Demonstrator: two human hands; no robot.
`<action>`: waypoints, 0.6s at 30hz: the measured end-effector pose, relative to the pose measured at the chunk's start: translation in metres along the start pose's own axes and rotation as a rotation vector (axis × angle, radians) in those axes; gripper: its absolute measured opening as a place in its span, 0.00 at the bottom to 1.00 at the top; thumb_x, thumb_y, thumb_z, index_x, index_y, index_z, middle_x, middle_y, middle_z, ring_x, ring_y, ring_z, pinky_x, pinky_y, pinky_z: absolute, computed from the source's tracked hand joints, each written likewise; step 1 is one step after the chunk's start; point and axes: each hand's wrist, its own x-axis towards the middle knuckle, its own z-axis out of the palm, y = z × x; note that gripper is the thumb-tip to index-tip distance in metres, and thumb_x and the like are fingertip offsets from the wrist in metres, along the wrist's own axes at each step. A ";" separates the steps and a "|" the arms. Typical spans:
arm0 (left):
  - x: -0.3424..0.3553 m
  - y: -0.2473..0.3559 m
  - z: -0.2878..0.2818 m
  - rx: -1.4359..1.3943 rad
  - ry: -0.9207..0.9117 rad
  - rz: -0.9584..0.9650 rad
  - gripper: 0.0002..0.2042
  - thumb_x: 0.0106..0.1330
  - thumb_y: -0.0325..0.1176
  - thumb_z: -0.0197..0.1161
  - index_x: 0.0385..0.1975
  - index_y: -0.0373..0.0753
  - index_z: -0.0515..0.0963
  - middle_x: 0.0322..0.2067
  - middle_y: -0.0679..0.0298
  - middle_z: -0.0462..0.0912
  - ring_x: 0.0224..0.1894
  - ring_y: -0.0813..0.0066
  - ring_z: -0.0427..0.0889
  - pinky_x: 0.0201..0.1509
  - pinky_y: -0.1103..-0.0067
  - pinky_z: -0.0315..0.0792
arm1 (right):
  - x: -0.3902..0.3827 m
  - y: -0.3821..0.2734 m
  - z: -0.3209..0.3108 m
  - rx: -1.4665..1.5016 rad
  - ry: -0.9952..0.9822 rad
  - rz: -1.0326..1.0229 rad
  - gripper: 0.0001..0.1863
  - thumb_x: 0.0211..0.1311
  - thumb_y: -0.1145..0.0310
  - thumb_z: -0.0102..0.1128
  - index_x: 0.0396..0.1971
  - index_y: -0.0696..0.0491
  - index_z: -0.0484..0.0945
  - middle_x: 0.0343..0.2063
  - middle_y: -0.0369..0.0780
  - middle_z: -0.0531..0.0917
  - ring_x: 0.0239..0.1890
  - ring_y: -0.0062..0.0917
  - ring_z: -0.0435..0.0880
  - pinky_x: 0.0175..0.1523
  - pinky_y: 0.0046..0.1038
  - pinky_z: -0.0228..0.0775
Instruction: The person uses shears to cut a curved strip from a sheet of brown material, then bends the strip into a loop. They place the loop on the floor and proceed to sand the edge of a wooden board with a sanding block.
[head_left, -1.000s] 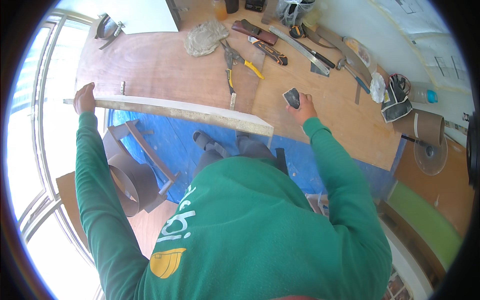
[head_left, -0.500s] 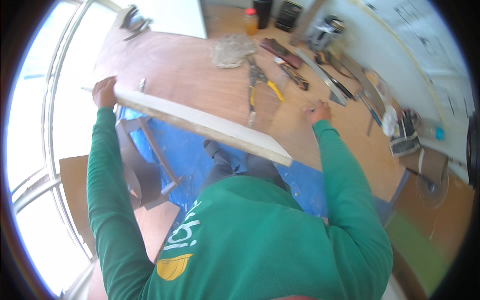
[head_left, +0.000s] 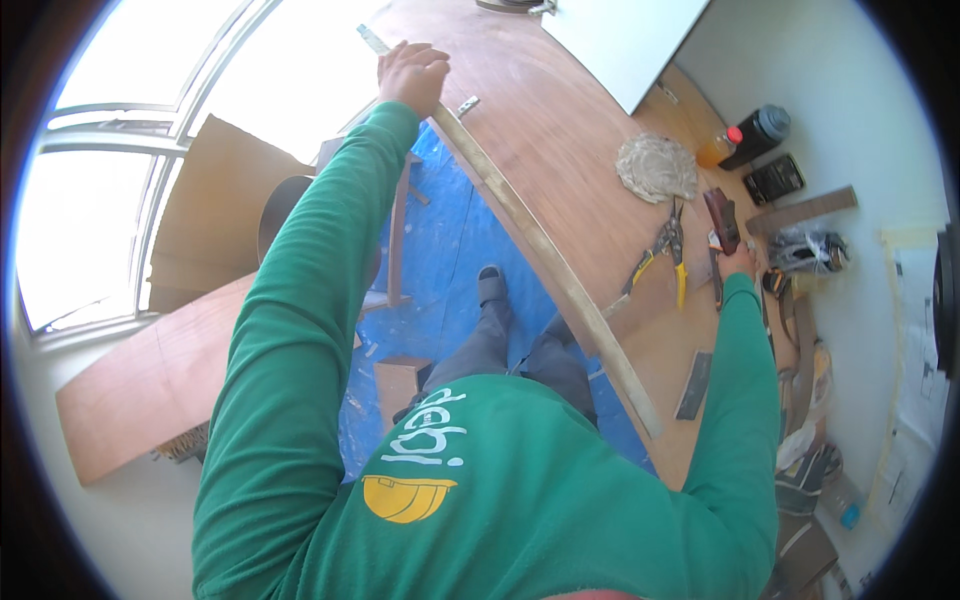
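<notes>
My left hand [head_left: 412,76] is wrapped over the far end of a long, narrow strip [head_left: 545,255], pale with a rough brownish edge. The strip lies slantwise along the table's near edge, its other end close to my body. My right hand [head_left: 738,262] is at the right side of the table, against a utility knife [head_left: 714,270] and just below a dark red pouch [head_left: 721,217]; its fingers are mostly hidden. Left of it lie yellow-handled snips [head_left: 660,255]. A dark flat piece [head_left: 692,385] lies near my right forearm.
A crumpled grey cloth [head_left: 655,168], an orange drink bottle [head_left: 718,148], a dark flask [head_left: 760,137] and a white panel [head_left: 630,45] are farther back on the wooden table [head_left: 560,130]. More tools crowd the right wall. Blue sheeting [head_left: 460,220] covers the floor around a stool frame [head_left: 397,240].
My view has turned right. The strip now lies more steeply along the table edge, its pale broad face no longer showing. My right hand has moved over to the utility knife and pouch.
</notes>
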 end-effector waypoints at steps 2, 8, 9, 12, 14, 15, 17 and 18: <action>0.003 0.004 0.000 -0.014 0.004 -0.008 0.08 0.67 0.32 0.58 0.34 0.47 0.86 0.52 0.72 0.88 0.66 0.66 0.77 0.78 0.60 0.58 | 0.006 0.003 0.001 0.014 -0.013 -0.002 0.33 0.55 0.57 0.71 0.61 0.52 0.75 0.58 0.53 0.77 0.60 0.56 0.75 0.67 0.52 0.67; -0.006 0.020 -0.025 -0.125 -0.184 -0.364 0.14 0.70 0.40 0.55 0.47 0.51 0.87 0.63 0.63 0.80 0.75 0.54 0.63 0.80 0.54 0.47 | 0.016 -0.001 -0.003 0.032 -0.046 -0.025 0.31 0.56 0.59 0.73 0.58 0.57 0.75 0.57 0.57 0.77 0.60 0.55 0.77 0.66 0.49 0.70; 0.001 0.025 -0.029 -0.178 -0.195 -0.394 0.15 0.70 0.41 0.55 0.48 0.52 0.87 0.65 0.62 0.78 0.76 0.53 0.62 0.80 0.53 0.45 | 0.020 0.012 0.006 0.099 -0.051 -0.027 0.30 0.58 0.59 0.72 0.57 0.58 0.75 0.57 0.57 0.77 0.59 0.55 0.78 0.65 0.49 0.71; 0.005 0.025 -0.029 -0.198 -0.254 -0.394 0.16 0.72 0.41 0.53 0.51 0.52 0.86 0.66 0.63 0.76 0.78 0.52 0.58 0.81 0.49 0.43 | 0.024 0.034 0.017 0.189 -0.042 -0.048 0.29 0.61 0.61 0.70 0.57 0.61 0.73 0.56 0.57 0.78 0.58 0.55 0.80 0.64 0.48 0.72; 0.005 0.025 -0.033 -0.161 -0.338 -0.400 0.17 0.75 0.41 0.49 0.55 0.54 0.84 0.69 0.65 0.73 0.78 0.55 0.56 0.82 0.48 0.41 | 0.007 0.017 0.011 0.115 0.020 -0.059 0.29 0.62 0.61 0.69 0.58 0.61 0.72 0.56 0.56 0.79 0.57 0.55 0.81 0.63 0.48 0.73; 0.001 0.021 -0.032 -0.143 -0.370 -0.376 0.17 0.75 0.42 0.50 0.55 0.53 0.84 0.69 0.64 0.73 0.78 0.54 0.56 0.82 0.48 0.41 | 0.002 0.006 0.004 0.056 -0.015 -0.054 0.30 0.62 0.61 0.68 0.59 0.61 0.71 0.56 0.56 0.79 0.57 0.55 0.81 0.63 0.49 0.73; -0.006 0.020 -0.030 -0.128 -0.282 -0.352 0.15 0.73 0.40 0.52 0.50 0.52 0.86 0.65 0.65 0.77 0.77 0.53 0.59 0.81 0.47 0.43 | -0.006 -0.007 -0.012 -0.066 -0.086 -0.030 0.31 0.63 0.61 0.67 0.61 0.59 0.69 0.56 0.57 0.79 0.58 0.54 0.80 0.63 0.50 0.73; -0.008 0.021 -0.030 -0.123 -0.241 -0.336 0.15 0.72 0.39 0.53 0.47 0.51 0.87 0.63 0.66 0.80 0.77 0.52 0.60 0.81 0.47 0.45 | -0.009 -0.010 -0.019 -0.075 -0.079 -0.065 0.31 0.63 0.61 0.66 0.62 0.60 0.68 0.56 0.58 0.78 0.58 0.55 0.80 0.64 0.50 0.72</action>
